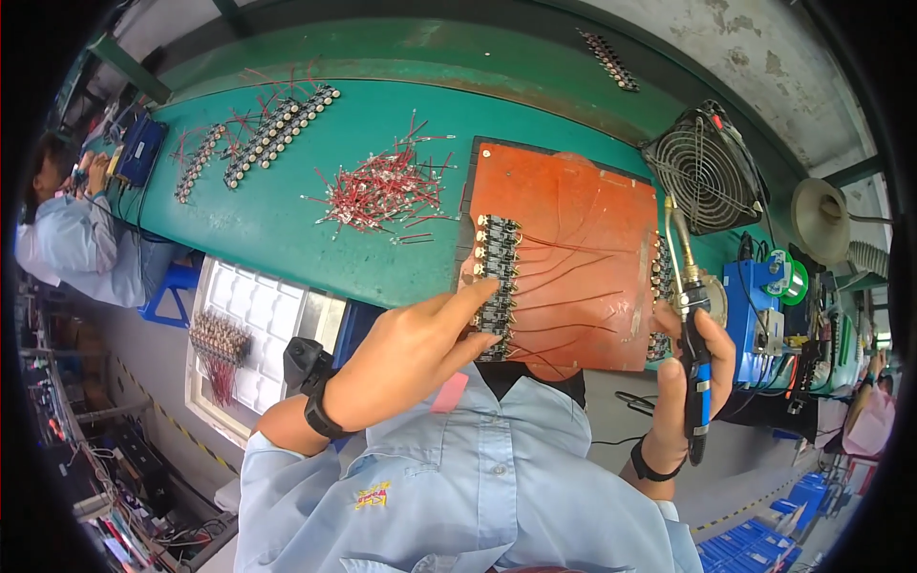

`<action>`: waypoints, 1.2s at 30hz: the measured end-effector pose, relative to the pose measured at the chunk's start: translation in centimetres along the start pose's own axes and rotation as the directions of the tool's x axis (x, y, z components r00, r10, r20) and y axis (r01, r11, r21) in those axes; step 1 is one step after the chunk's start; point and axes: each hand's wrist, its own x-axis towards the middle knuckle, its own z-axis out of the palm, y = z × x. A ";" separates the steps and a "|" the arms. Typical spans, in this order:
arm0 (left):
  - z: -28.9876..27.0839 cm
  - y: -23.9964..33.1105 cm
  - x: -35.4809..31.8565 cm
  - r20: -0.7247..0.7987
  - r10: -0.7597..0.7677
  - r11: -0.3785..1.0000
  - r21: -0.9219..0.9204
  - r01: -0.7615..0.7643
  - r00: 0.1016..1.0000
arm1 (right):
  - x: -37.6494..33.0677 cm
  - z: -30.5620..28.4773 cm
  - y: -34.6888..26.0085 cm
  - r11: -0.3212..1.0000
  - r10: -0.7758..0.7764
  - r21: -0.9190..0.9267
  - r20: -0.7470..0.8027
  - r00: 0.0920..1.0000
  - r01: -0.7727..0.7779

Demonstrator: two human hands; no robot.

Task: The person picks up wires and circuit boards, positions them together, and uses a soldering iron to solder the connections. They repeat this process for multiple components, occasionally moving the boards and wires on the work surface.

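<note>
My left hand (415,349) reaches in from the lower left, its index finger and thumb pressed on a strip of small black circuit boards with pale round parts (495,250). The strip stands along the left side of an orange work mat (573,201), and thin red wires (573,298) trail from it to the right across the mat. My right hand (718,358) is closed around the blue and black handle of a soldering iron (701,392), held upright at the mat's right edge. A thin metal tube runs beside its shaft. A second black strip (661,263) lies there, partly hidden.
Loose red wires (387,186) form a heap on the green bench (277,224); wired strips (282,134) lie farther left. A fan (707,167), a blue soldering station (750,306) and a solder spool (788,277) stand right. A white tray (277,286) holds a wired bundle. Another person (91,234) sits left.
</note>
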 end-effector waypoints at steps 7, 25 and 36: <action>1.0 -2.8 1.4 -0.124 0.461 0.826 0.422 -0.374 0.879 | -0.1 2.9 -0.2 0.994 0.018 0.108 0.139 0.990 -0.034; -1.8 -7.8 4.1 -0.562 0.274 0.880 0.474 0.033 0.780 | 1.9 6.3 2.1 0.995 0.076 0.032 0.359 0.930 -0.094; -1.7 -6.8 4.3 -0.529 0.222 0.909 0.417 0.023 0.819 | 2.9 5.1 2.3 0.977 0.038 0.178 0.406 0.913 -0.119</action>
